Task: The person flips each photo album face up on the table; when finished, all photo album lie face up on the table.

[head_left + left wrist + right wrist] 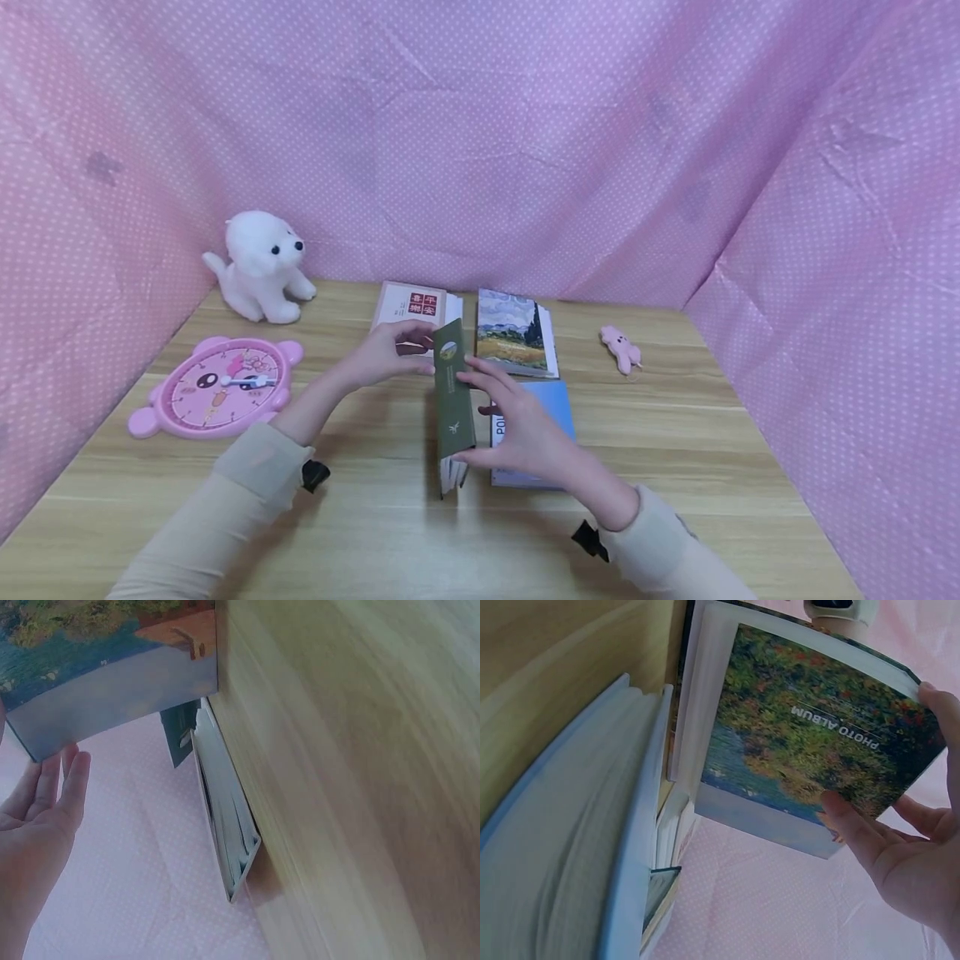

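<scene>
A photo album [453, 392] with a dark green spine and a painted cover stands on edge, spine up, near the table's middle. At its far end my left hand [393, 354] pinches a corner; in the left wrist view, its fingers [71, 780] reach behind the album's edge. My right hand [517, 425] grips the near end, thumb by the spine and a fingertip on the cover [810, 742], which reads "PHOTO ALBUM". Whether the album's lower edge touches the table, I cannot tell. Beneath the right hand lies a blue album [555, 408], partly covered.
Behind lie a white album with red characters [401, 304] and a landscape-painting album [510, 333]. To the left are a white plush dog [258, 267] and a pink toy clock [217, 387]. A small pink plush [618, 348] lies right. Pink dotted cloth [480, 150] surrounds the wooden table.
</scene>
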The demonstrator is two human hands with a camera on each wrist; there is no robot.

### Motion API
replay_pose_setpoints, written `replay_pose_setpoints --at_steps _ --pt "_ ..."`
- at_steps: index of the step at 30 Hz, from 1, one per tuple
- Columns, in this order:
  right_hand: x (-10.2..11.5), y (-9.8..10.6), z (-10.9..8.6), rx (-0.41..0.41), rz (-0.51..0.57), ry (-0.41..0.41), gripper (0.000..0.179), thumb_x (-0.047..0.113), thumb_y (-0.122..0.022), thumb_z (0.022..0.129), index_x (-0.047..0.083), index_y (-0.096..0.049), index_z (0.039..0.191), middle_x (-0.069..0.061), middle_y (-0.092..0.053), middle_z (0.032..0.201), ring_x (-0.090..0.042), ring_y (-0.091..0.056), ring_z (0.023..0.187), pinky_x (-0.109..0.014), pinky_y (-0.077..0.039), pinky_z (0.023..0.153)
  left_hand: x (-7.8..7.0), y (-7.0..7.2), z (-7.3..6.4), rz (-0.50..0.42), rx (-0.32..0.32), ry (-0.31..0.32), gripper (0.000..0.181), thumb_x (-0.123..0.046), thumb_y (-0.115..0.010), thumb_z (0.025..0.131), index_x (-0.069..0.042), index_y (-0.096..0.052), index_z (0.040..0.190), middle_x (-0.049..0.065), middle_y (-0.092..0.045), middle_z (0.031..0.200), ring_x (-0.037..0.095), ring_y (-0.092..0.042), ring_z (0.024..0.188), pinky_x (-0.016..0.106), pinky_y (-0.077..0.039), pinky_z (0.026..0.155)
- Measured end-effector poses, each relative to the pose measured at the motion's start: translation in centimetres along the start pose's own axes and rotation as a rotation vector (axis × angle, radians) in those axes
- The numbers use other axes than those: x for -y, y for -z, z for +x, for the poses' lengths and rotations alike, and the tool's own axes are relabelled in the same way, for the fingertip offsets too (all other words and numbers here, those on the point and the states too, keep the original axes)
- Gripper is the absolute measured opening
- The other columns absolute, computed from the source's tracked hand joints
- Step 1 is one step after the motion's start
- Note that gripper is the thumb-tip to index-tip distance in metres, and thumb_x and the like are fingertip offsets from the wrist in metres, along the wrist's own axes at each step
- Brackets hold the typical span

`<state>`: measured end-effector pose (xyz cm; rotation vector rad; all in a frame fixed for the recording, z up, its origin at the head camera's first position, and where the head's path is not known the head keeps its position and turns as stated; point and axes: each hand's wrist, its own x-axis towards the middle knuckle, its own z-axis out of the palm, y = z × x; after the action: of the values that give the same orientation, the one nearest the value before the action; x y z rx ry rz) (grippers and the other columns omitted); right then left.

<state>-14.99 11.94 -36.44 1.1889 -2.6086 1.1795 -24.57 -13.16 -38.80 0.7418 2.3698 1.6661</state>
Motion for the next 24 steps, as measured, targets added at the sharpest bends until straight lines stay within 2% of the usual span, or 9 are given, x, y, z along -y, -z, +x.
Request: replay_pose_setpoints --at_steps 7,12,18,24 --pt "0.0 -0.9 0.2 0.026 0.072 -0.036 0.094 0.029 -0.084 0.069 0.018 -0.028 0.145 0.002 -0.020 0.156 -0.017 -0.045 0.128 -0.022 -0.054 0.085 0.2 0.7 -0.6 -0.049 0.045 0.022 0.062 -0.008 -0.078 0.076 0.001 -0.049 0.130 0.020 -0.056 0.123 0.035 -0.056 0.114 0.037 -0.052 0.093" --pt "-0.3 -1.7 0.4 0.060 0.140 -0.041 0.103 0.031 -0.084 0.070 0.025 -0.018 0.148 0.006 -0.024 0.153 -0.014 -0.036 0.134 -0.028 -0.054 0.088 0.4 1.1 -1.2 -0.059 0.060 0.030 0.063 -0.009 -0.077 0.076 -0.001 -0.047 0.132 0.019 -0.052 0.127 0.035 -0.056 0.113 0.036 -0.053 0.091" --pt "-0.9 -2.5 0.4 0.086 0.116 -0.006 0.109 0.031 -0.084 0.070 0.025 -0.010 0.150 0.007 -0.017 0.156 -0.016 -0.032 0.137 -0.033 -0.056 0.083 0.7 1.6 -1.7 -0.061 0.066 -0.002 0.064 -0.009 -0.076 0.079 -0.004 -0.045 0.135 0.017 -0.049 0.130 0.033 -0.058 0.110 0.037 -0.052 0.091" --pt "-1.0 -2.9 0.5 0.113 0.116 -0.011 0.106 0.032 -0.083 0.071 0.026 -0.011 0.149 0.005 -0.024 0.153 -0.019 -0.037 0.134 -0.030 -0.056 0.080 1.0 2.1 -2.1 -0.040 0.062 -0.024 0.067 -0.011 -0.077 0.078 -0.006 -0.045 0.136 0.016 -0.049 0.132 0.031 -0.059 0.107 0.035 -0.053 0.090"
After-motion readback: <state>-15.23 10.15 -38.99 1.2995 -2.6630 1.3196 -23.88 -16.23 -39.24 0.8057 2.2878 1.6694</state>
